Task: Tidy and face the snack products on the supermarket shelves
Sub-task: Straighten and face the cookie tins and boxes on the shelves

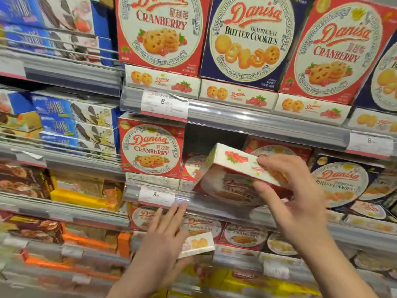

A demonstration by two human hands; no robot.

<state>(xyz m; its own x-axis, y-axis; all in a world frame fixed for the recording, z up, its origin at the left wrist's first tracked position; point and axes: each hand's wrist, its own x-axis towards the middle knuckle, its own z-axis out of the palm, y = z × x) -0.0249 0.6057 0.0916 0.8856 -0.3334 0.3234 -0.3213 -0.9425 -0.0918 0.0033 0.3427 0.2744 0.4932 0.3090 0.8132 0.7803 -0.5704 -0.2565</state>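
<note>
- Head view: a red and white rectangular cardboard Danisa cranberry cookie box [236, 181] was held tilted in the right hand [296, 190], its white side panel turned upward; the fingers were curled over its top edge and the thumb was set against its printed face.
- The box was carried in front of the gap on the middle shelf, just right of an upright red cranberry box [151, 148] that already faced forward.
- The left hand [165, 235] was seen lower down with its fingers straight and spread, laid over a small white cardboard cookie box [198, 244] on the shelf below; whether its thumb gripped that box could not be told.
- A clear plastic shelf-edge strip with a price label [156, 197] was seen just above the left fingertips.
- The step in hand was judged to be the facing of the held box.
- For the next move the box would need to be turned upright, front outward, and slid into the gap beside its neighbour.
</note>
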